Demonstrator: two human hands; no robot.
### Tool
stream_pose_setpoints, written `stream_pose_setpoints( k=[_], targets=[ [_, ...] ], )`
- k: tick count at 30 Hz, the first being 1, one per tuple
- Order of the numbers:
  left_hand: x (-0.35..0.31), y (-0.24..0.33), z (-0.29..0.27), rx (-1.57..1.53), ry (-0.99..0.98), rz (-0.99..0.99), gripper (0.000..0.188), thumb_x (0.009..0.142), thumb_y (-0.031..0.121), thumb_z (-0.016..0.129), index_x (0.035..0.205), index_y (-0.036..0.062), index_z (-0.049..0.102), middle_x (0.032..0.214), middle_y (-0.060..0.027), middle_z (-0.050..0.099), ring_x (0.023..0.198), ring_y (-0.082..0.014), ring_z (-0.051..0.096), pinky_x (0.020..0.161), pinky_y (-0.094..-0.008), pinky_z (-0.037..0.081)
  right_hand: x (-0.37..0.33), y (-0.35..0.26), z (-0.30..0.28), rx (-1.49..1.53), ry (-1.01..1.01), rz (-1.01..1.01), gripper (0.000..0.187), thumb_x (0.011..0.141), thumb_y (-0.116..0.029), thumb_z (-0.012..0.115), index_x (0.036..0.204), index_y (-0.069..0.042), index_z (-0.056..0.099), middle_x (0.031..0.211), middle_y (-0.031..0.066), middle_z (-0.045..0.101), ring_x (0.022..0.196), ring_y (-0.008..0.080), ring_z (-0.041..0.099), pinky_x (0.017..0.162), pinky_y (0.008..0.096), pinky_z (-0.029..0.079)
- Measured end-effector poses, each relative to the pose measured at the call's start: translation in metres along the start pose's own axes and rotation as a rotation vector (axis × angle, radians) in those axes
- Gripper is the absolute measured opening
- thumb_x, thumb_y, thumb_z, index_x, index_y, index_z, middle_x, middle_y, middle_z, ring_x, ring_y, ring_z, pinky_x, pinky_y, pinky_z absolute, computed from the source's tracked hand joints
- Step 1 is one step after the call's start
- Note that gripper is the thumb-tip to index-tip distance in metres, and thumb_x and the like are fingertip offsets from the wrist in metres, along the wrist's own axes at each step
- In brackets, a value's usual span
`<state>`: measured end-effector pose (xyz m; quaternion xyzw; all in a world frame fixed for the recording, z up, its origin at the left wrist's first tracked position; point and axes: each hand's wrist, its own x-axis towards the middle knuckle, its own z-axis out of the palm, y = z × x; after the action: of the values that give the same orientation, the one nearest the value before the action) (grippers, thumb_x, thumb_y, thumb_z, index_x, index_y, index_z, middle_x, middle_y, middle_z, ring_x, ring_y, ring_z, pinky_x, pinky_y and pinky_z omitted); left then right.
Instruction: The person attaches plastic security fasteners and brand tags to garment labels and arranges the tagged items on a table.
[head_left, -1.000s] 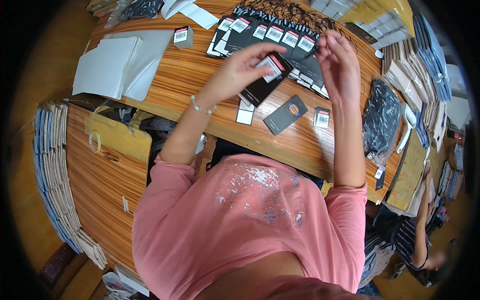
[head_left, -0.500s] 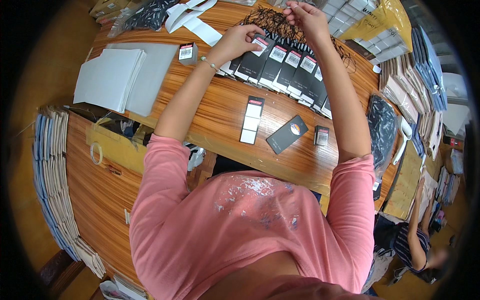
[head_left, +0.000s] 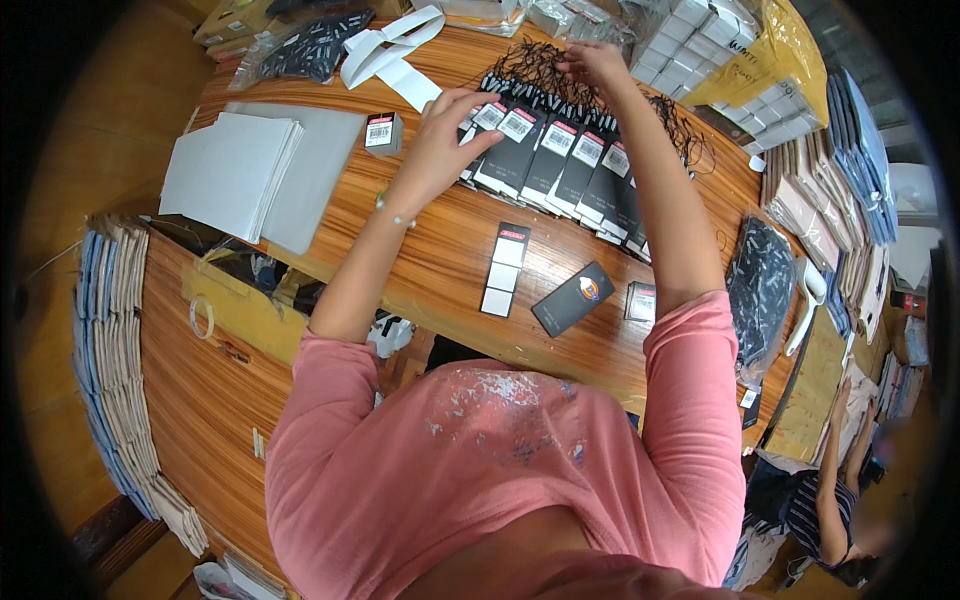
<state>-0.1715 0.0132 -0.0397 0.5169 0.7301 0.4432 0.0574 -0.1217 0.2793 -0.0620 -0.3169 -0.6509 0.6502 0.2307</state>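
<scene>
A row of overlapping black hang tags [head_left: 515,165] with white barcode labels and black strings [head_left: 530,66] lies on the wooden table. Over the row's left end is my left hand [head_left: 447,143], thumb and fingers apart, close to the leftmost tags. My right hand [head_left: 598,68] is above the strings at the far side, its fingers loosely apart; whether they touch a string I cannot make out. Nearer me lie a tag with white label panels [head_left: 504,270], a black tag with a round sticker [head_left: 573,298] and a small stack of labels [head_left: 640,301], partly behind my right arm.
White sheets [head_left: 225,180] lie at left beside a small label stack [head_left: 384,133]. Behind are a white paper strip [head_left: 405,75] and a bag of black strings [head_left: 310,48]. At right are another bag [head_left: 757,290], white boxes [head_left: 690,35] and folded garments [head_left: 815,170]. A co-worker [head_left: 820,505] is at lower right.
My right hand has come down from above the strings' far edge, and its pinch has loosened. My left hand has shifted left and opened away from the tag it was touching.
</scene>
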Motion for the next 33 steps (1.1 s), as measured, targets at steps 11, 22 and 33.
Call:
stream_pose_setpoints(
  k=[11, 22, 33],
  targets=[
    [-0.083, 0.064, 0.017, -0.153, -0.412, 0.121, 0.025, 0.071, 0.014, 0.065, 0.093, 0.0042, 0.060, 0.094, -0.0081, 0.056, 0.094, -0.0244, 0.050, 0.082, -0.0327, 0.039, -0.206, -0.050, -0.071, -0.436, -0.342, -0.311, 0.029, 0.085, -0.022, 0.054, 0.104, -0.002, 0.057, 0.087, 0.0023, 0.060, 0.081, 0.0083, 0.054, 0.072, 0.0232, 0.043],
    [-0.079, 0.073, 0.101, 0.015, -0.627, 0.292, 0.055, 0.062, 0.015, 0.070, 0.114, 0.0086, 0.053, 0.106, -0.0088, 0.048, 0.100, -0.0253, 0.046, 0.087, -0.0330, 0.037, -0.352, 0.057, -0.104, -0.853, 0.163, -0.087, 0.040, 0.070, -0.010, 0.066, 0.108, -0.003, 0.056, 0.083, 0.0121, 0.050, 0.074, 0.0256, 0.052, 0.066, 0.0331, 0.043],
    [-0.086, 0.075, 0.095, -0.001, -0.574, 0.157, 0.052, 0.056, 0.020, 0.076, 0.099, 0.0030, 0.052, 0.102, -0.0098, 0.049, 0.098, -0.0272, 0.047, 0.085, -0.0339, 0.040, -0.339, 0.063, -0.117, -0.684, 0.123, -0.077, 0.034, 0.067, -0.006, 0.068, 0.099, -0.003, 0.057, 0.075, 0.0097, 0.052, 0.070, 0.0220, 0.052, 0.065, 0.0300, 0.043]
  ],
)
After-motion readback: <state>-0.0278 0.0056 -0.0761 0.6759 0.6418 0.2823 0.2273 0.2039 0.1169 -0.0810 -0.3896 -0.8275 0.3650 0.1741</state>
